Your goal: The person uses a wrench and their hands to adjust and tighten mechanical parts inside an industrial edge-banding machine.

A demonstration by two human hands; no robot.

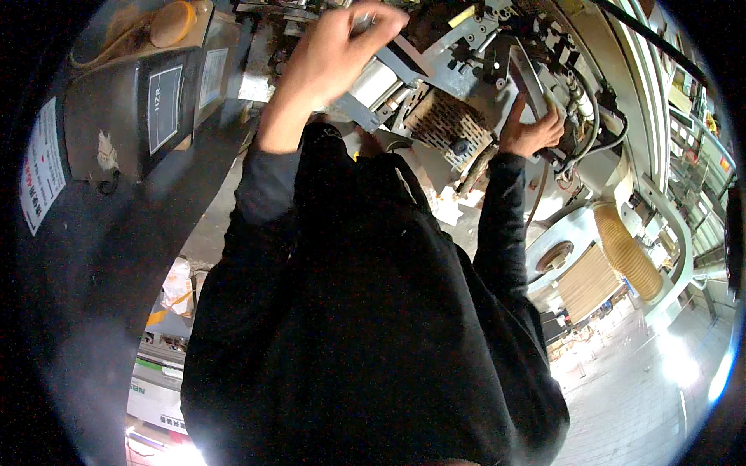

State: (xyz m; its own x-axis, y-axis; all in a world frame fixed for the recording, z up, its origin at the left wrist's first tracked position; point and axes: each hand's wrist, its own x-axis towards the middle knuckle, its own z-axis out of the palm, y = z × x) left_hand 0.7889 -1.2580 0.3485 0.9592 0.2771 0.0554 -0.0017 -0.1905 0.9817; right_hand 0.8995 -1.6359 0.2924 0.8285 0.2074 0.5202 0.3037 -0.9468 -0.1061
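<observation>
Workshop of grey metal machinery (458, 70): left hand (330, 58) grip pinching a shiny cylinder (373, 81), right hand (532, 132) spread on steel

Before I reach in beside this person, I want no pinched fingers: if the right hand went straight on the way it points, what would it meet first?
The right hand points up along a grey metal arm of the machine; it seems to touch it already, though depth is unclear.

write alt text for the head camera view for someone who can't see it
A person in black sleeves reaches both hands into a grey metal machine: the left hand grips a part near the top, and the right hand rests beside a perforated metal plate. A ribbed tan hose curves away at the right, and a grey cabinet stands at the left.
</observation>
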